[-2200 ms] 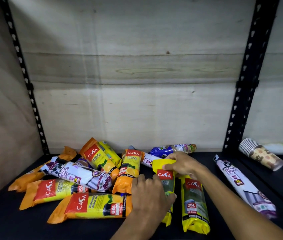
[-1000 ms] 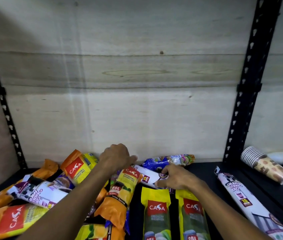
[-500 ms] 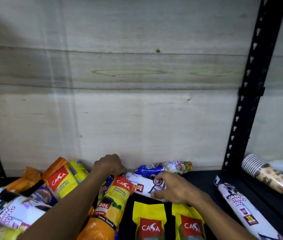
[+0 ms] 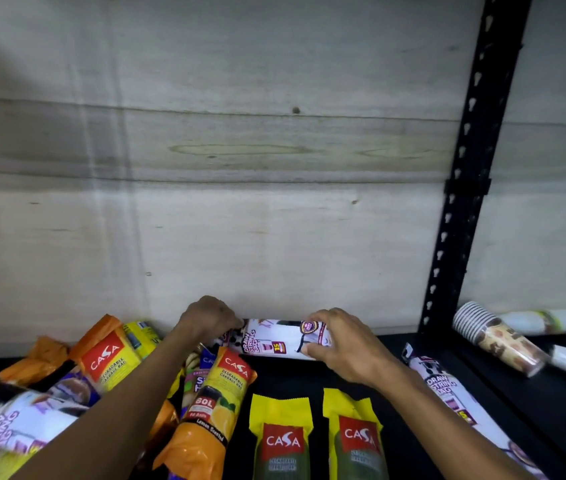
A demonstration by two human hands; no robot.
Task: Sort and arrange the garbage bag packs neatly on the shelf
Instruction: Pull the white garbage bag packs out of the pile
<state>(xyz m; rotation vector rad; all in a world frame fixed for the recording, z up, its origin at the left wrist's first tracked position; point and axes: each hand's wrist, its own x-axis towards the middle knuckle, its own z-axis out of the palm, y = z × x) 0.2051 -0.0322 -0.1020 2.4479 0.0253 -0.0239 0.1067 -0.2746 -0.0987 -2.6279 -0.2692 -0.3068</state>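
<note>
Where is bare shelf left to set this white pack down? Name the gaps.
Bare black shelf shows between the right yellow pack and the long white pack by the post. A narrower strip lies behind the two yellow packs, below the white pack both hands hold. The left side is crowded with piled orange packs.

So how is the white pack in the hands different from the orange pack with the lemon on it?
The white drawstring-bag pack lies crosswise by the back wall, gripped by the left hand and right hand; the orange lemon-scented pack points front to back, untouched. The white one says 15, the orange one 60L. Both are long plastic packs.
</note>
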